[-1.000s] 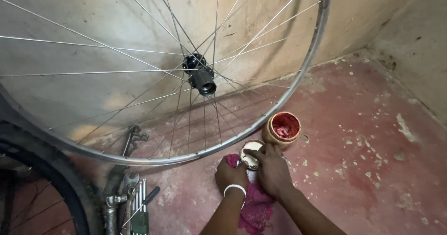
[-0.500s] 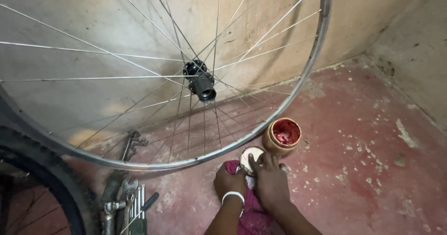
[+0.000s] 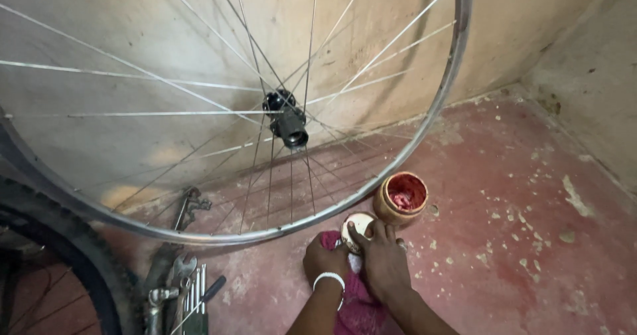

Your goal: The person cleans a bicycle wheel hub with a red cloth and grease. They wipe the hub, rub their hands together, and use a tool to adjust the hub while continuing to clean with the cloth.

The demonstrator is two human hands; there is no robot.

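Observation:
My left hand (image 3: 325, 258), with a white bangle at the wrist, rests on a magenta cloth (image 3: 355, 302) on the red floor. My right hand (image 3: 383, 262) lies beside it, fingers touching a small round lid (image 3: 357, 226) at the cloth's far edge. Just beyond the lid stands an open tan jar (image 3: 400, 199) filled with red grease. A bare spoked bicycle wheel (image 3: 424, 149) with a black hub (image 3: 288, 121) leans against the wall right behind my hands.
A knobby black tyre (image 3: 73, 268) sits at the lower left. Wrenches and other metal tools (image 3: 182, 288) lie on the floor next to it. Beige walls meet in a corner at the upper right, above the chipped red floor (image 3: 531, 242).
The view has shifted slightly, so my hands sit lower in frame. Both hands stay on the cloth and lid; the jar has not moved.

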